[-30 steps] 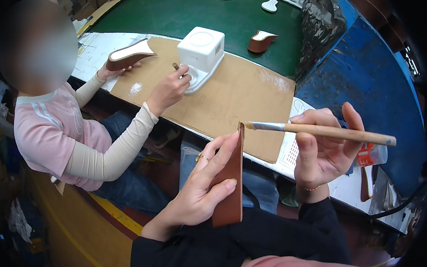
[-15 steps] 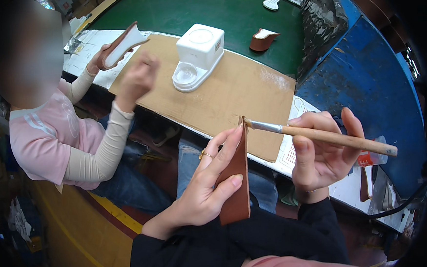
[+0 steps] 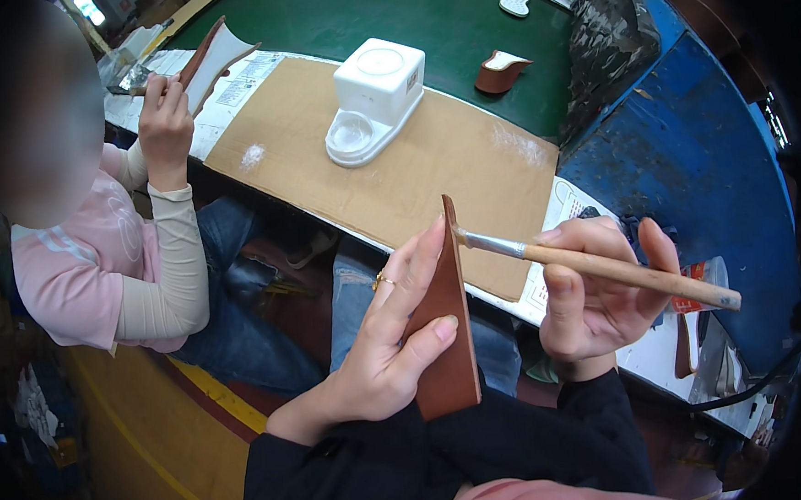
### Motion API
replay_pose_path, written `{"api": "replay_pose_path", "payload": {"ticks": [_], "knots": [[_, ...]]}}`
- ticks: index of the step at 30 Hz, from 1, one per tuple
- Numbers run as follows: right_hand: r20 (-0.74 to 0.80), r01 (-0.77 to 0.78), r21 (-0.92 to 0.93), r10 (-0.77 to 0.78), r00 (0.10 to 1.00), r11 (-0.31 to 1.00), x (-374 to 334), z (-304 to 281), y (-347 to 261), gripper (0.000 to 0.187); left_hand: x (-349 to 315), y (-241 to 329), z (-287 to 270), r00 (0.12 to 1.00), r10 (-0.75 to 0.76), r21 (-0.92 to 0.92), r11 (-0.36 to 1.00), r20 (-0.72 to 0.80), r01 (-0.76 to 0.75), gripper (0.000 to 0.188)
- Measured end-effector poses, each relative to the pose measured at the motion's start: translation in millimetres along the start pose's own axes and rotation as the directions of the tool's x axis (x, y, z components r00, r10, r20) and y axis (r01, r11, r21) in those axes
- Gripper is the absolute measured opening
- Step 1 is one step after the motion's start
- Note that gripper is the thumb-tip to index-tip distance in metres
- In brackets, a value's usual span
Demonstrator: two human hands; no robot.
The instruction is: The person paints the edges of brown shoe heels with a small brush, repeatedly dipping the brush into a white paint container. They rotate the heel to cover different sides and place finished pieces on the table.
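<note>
My left hand (image 3: 379, 352) grips a brown wedge shoe sole (image 3: 449, 366), held upright and seen nearly edge-on, its thin tip pointing up. The thumb lies against its near face and the fingers run up toward the tip. From the right, my right hand (image 3: 596, 298) holds a paintbrush (image 3: 622, 275) with a wooden handle and metal collar, pinched between thumb and fingers. The bristles meet the sole's edge just below its tip. Which face of the sole lies beyond my left fingers is hidden.
A white plastic box with a round cup (image 3: 381, 77) stands on a cardboard sheet (image 3: 269, 120). Beyond, a green surface (image 3: 313, 26) bears a brown wedge (image 3: 500, 74) and white sole pieces. At left, a co-worker's hand (image 3: 165, 127) works on another sole (image 3: 219, 59). A clear tub (image 3: 712, 277) sits right.
The sole's tip has risen and the brush has slid slightly down along its edge. The co-worker's raised hand has moved left onto their sole.
</note>
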State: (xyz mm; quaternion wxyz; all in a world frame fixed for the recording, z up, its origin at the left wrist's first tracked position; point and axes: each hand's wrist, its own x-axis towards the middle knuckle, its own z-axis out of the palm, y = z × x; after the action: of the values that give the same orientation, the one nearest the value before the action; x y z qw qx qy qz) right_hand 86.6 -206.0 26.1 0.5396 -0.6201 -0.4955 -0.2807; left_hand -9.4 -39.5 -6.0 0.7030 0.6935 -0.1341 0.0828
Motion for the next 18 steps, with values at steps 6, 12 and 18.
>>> {"api": "replay_pose_path", "payload": {"ticks": [6,12,18], "knots": [[-0.029,-0.048,0.035,0.049,0.998,0.998,2,-3,-4,0.071,0,4,1,0.996,-0.08,-0.085,0.993,-0.033,0.077,0.065],[-0.163,-0.008,0.066,0.019,0.987,0.998,12,4,6,0.068,1,3,3,0.999,-0.044,-0.057,0.997,-0.003,0.043,0.065],[-0.089,0.045,0.063,-0.039,0.995,0.997,15,5,5,0.068,0,7,4,0.997,-0.078,-0.061,0.995,-0.029,0.076,0.064]]}}
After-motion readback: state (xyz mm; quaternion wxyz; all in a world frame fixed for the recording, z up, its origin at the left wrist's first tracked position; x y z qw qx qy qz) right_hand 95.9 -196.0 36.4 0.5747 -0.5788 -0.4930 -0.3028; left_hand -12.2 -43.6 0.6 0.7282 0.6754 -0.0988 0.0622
